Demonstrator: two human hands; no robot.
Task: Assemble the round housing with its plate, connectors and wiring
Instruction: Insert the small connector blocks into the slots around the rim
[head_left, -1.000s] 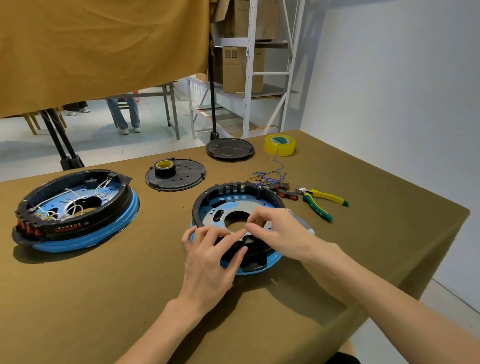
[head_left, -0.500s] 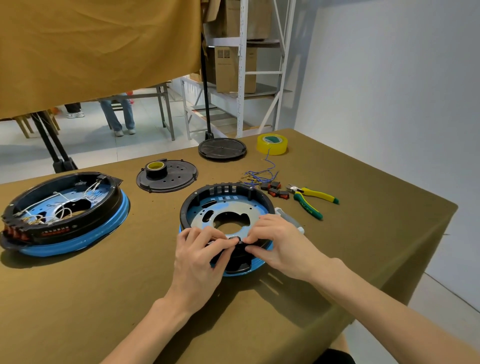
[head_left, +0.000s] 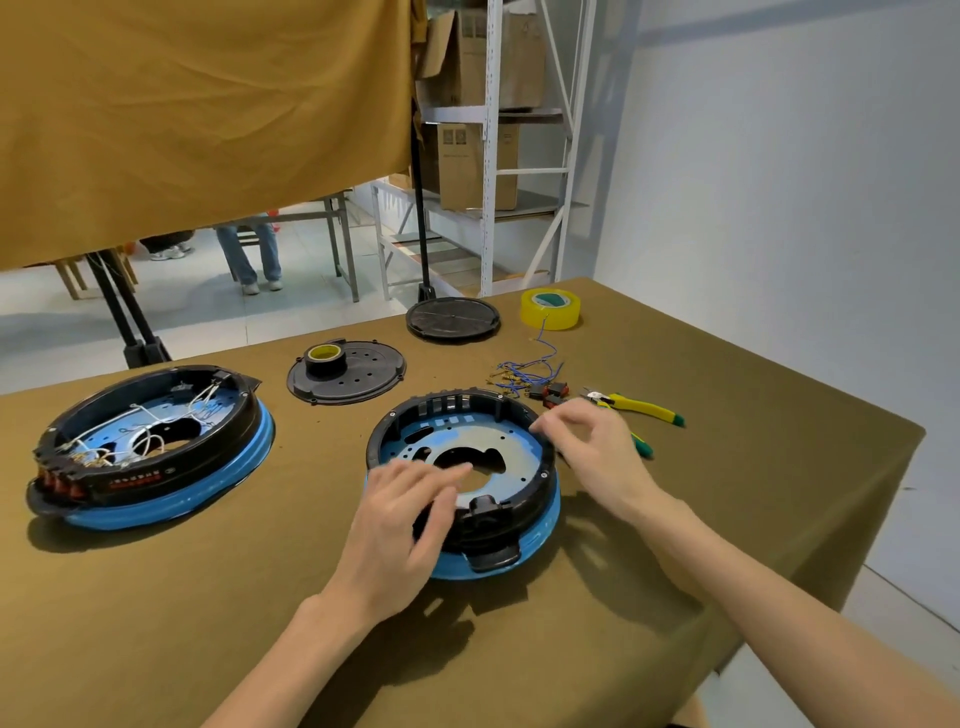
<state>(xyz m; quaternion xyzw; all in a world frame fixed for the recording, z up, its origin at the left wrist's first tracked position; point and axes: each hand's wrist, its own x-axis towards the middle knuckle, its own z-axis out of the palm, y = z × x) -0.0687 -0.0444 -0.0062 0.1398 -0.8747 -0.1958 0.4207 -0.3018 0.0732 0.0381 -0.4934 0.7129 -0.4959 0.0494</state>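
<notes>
While the plate (head_left: 485, 441) already sits inside the round housing (head_left: 462, 483) on the worktop (head_left: 208, 597), my left hand (head_left: 400, 525) rests there, my right hand (head_left: 592, 452) hovers loose-fingered and empty, with connectors (head_left: 553, 392) and wiring (head_left: 524, 371) still unfitted.
</notes>
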